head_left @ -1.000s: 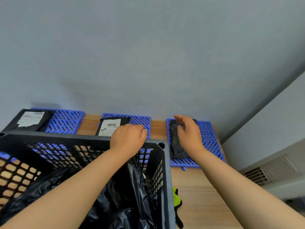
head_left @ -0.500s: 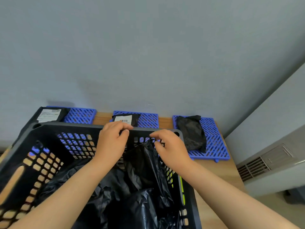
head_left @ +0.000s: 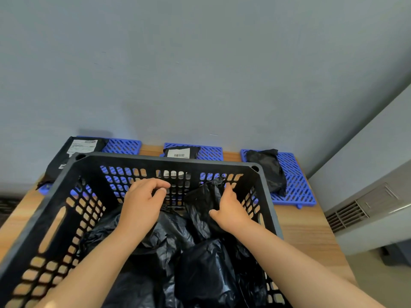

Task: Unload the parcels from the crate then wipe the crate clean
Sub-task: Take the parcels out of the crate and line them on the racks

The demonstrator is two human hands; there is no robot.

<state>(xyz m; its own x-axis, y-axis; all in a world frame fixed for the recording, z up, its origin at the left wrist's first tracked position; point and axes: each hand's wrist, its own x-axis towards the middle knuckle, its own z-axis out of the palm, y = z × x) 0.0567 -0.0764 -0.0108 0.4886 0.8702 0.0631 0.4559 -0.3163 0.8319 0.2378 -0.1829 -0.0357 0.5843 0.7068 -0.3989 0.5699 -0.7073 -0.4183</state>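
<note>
wooden table (head_left: 308, 228), crate (head_left: 155, 160), right hand (head_left: 231, 211) gripping parcel (head_left: 203, 202), left hand (head_left: 142, 207) loosely curled, empty

Low in the frame, a black perforated plastic crate (head_left: 164, 160) sits on a wooden table (head_left: 307, 230), black plastic-wrapped parcels (head_left: 200, 263) heaped in it; behind it, across mid-frame, three blue plastic grid mats (head_left: 211, 152) lie in a row, one black bagged parcel (head_left: 266, 170) on each

Light was soft, even and rather dim on the wall (head_left: 200, 63). A faint shadow fell behind the far-left parcel (head_left: 75, 152). Wide-angle distortion bent the crate (head_left: 164, 160) rim; focus was sharp.
</note>
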